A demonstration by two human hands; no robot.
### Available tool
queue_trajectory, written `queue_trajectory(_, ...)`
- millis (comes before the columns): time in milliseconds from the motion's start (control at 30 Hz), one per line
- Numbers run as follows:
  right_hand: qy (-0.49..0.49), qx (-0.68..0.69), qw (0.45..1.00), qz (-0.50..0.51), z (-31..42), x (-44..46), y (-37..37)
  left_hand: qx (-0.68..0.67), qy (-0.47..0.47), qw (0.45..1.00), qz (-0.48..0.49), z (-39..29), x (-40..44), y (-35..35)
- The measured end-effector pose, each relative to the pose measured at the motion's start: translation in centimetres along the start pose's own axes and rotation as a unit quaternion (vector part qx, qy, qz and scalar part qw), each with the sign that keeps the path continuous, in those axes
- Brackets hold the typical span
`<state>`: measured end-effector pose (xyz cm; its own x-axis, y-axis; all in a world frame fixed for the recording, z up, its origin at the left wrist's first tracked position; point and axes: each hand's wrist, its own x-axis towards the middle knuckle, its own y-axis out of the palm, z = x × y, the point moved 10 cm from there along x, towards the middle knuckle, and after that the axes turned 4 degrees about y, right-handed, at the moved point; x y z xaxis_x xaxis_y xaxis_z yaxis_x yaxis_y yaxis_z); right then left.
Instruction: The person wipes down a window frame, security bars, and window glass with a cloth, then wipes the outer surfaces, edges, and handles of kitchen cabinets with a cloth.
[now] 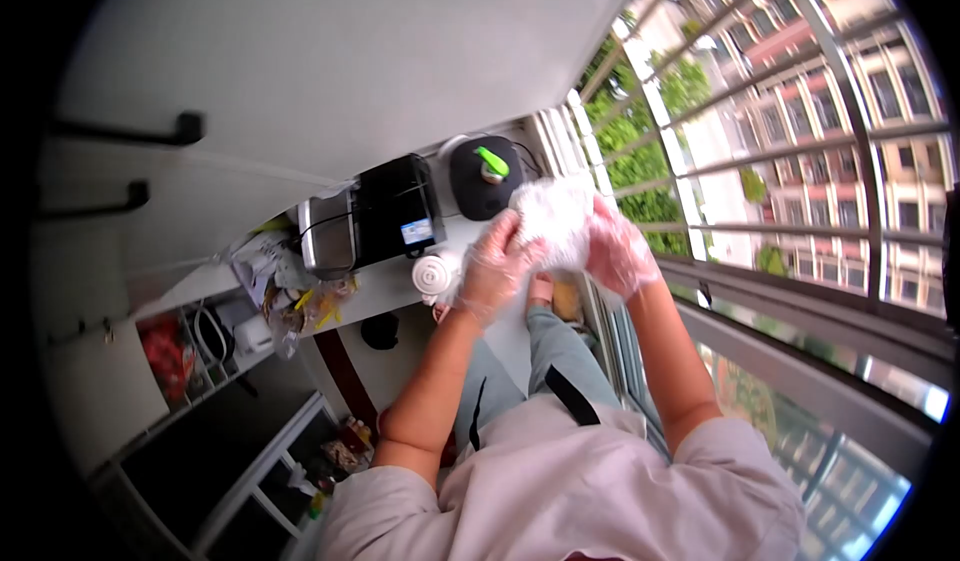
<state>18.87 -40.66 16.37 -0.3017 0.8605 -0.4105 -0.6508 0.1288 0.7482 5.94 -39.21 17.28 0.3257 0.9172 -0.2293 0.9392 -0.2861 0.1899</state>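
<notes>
Both of my hands wear thin clear plastic gloves. A white, textured cloth (pixel 555 219) is stretched between them in front of my body. My left hand (pixel 493 269) grips its left side, thumb and fingers closed. On the other side my right hand (pixel 618 253) holds the right edge, with its fingers partly hidden behind the cloth. Just left of my left hand stands a white round-topped container (pixel 431 275). Beyond the cloth is a dark-topped appliance (pixel 478 186) with a bright green item (pixel 491 160) on it.
A black appliance (pixel 390 211) and a metal tray (pixel 330 233) stand on the white counter (pixel 365 296). Plastic bags (pixel 285 286) lie at its left end. Cabinet doors with black handles (pixel 130 133) rise at upper left. A barred window (pixel 740 146) borders my right side.
</notes>
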Motion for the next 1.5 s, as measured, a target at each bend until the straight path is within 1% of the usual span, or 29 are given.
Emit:
queue_trajectory(100, 0.092, -0.031, 0.995, 0.004, -3.2, 0.4, 0.1, 0.119, 0.083, 0.989, -0.032, 0.0, -0.9, -2.1)
queue_trajectory(167, 0.101, -0.131, 0.986, -0.014, -4.3, 0.3, 0.6, 0.146, 0.123, 0.977, -0.09, -2.4, -1.9, -3.4)
queue_trajectory(200, 0.086, -0.177, 0.98, -0.013, -4.6, 0.4, 1.2, 0.127, 0.123, 0.977, -0.115, -2.8, -2.2, -4.3)
queue_trajectory(233, 0.038, -0.29, 0.956, -0.023, -3.4, 0.5, 2.0, 0.106, 0.122, 0.977, -0.139, -3.0, -2.4, -5.0)
queue_trajectory(300, -0.062, -0.5, 0.863, -0.041, 0.1, 0.3, 5.4, 0.069, 0.119, 0.976, -0.17, -2.6, -2.9, -6.3)
queue_trajectory(333, -0.21, -0.6, 0.771, -0.022, 3.1, 0.0, 9.3, 0.034, 0.147, 0.972, -0.178, -2.7, -3.0, -6.6)
queue_trajectory(367, -0.263, -0.639, 0.723, -0.002, 5.0, -0.1, 11.7, 0.001, 0.175, 0.967, -0.185, -3.0, -3.2, -6.8)
queue_trajectory(400, -0.292, -0.666, 0.686, -0.022, 6.7, 0.1, 12.2, -0.049, 0.121, 0.978, -0.161, -2.0, -3.4, -6.7)
queue_trajectory(433, -0.322, -0.69, 0.647, -0.041, 8.0, 0.3, 12.7, -0.062, 0.115, 0.979, -0.155, -1.5, -3.7, -6.8)
queue_trajectory(500, -0.334, -0.594, 0.728, -0.079, 9.2, 2.2, 10.9, -0.085, 0.101, 0.981, -0.14, 0.6, -4.1, -6.9)
queue_trajectory(533, -0.367, -0.713, 0.592, -0.084, 9.6, 2.1, 13.5, -0.084, 0.098, 0.981, -0.146, 1.6, -4.5, -7.1)
queue_trajectory(567, -0.375, -0.708, 0.594, -0.075, 9.6, 3.3, 12.9, -0.075, 0.089, 0.983, -0.144, 2.1, -5.1, -7.1)
queue_trajectory(633, -0.415, -0.818, 0.395, -0.052, 7.5, 5.1, 11.9, -0.056, 0.069, 0.986, -0.138, 2.9, -6.4, -7.4)
queue_trajectory(733, -0.316, -0.89, 0.315, -0.096, 5.6, 9.1, 10.0, -0.013, 0.066, 0.988, -0.142, 3.4, -9.0, -9.2)
queue_trajectory(833, -0.409, -0.886, 0.216, -0.024, 1.7, 9.3, 12.4, -0.042, 0.045, 0.985, -0.159, 4.1, -11.5, -12.0)
queue_trajectory(900, -0.398, -0.881, 0.257, 0.024, -0.8, 10.5, 15.1, -0.001, 0.003, 0.979, -0.202, 4.7, -13.2, -14.6)
queue_trajectory(967, -0.371, -0.892, 0.255, 0.034, -4.0, 11.6, 18.9, 0.006, -0.023, 0.975, -0.223, 5.1, -14.6, -16.8)
queue_trajectory(1033, -0.453, -0.868, 0.196, 0.053, -7.1, 11.2, 22.8, -0.005, 0.015, 0.966, -0.256, 5.4, -15.5, -18.7)
queue_trajectory(1100, -0.485, -0.871, 0.065, 0.043, -11.0, 12.6, 24.4, 0.025, 0.017, 0.96, -0.28, 5.6, -16.0, -20.0)
queue_trajectory(1133, -0.408, -0.872, 0.259, 0.082, -10.8, 14.3, 24.3, -0.009, -0.014, 0.961, -0.276, 5.0, -15.9, -19.9)
queue_trajectory(1167, -0.312, -0.832, 0.443, 0.118, -10.6, 15.7, 23.6, -0.011, -0.007, 0.964, -0.267, 5.0, -15.6, -19.7)
queue_trajectory(1200, -0.342, -0.829, 0.42, 0.14, -10.6, 14.9, 24.0, -0.012, 0.0, 0.966, -0.259, 5.0, -15.2, -19.7)
queue_trajectory(1267, -0.438, -0.83, 0.319, 0.133, -9.6, 13.0, 24.2, -0.036, 0.002, 0.972, -0.23, 5.5, -14.0, -18.9)
queue_trajectory(1300, -0.488, -0.822, 0.264, 0.13, -9.0, 12.3, 24.1, -0.052, -0.017, 0.97, -0.238, 6.3, -13.3, -18.4)
queue_trajectory(1333, -0.439, -0.835, 0.313, 0.107, -7.9, 13.4, 22.4, -0.04, 0.026, 0.977, -0.206, 4.9, -11.9, -17.5)
queue_trajectory(1367, -0.492, -0.845, 0.201, 0.06, -6.1, 10.3, 25.2, -0.026, 0.066, 0.982, -0.175, 3.4, -11.0, -16.3)
queue_trajectory(1400, -0.374, -0.833, 0.406, 0.047, -2.9, 11.1, 25.4, -0.028, 0.083, 0.982, -0.166, 2.4, -9.9, -15.5)
queue_trajectory(1433, -0.23, -0.776, 0.587, 0.032, -1.2, 12.0, 24.4, -0.02, 0.1, 0.982, -0.157, 0.5, -9.0, -14.6)
queue_trajectory(1500, -0.282, -0.745, 0.604, 0.033, 1.9, 10.0, 26.8, -0.077, 0.153, 0.976, -0.137, -1.7, -6.8, -12.9)
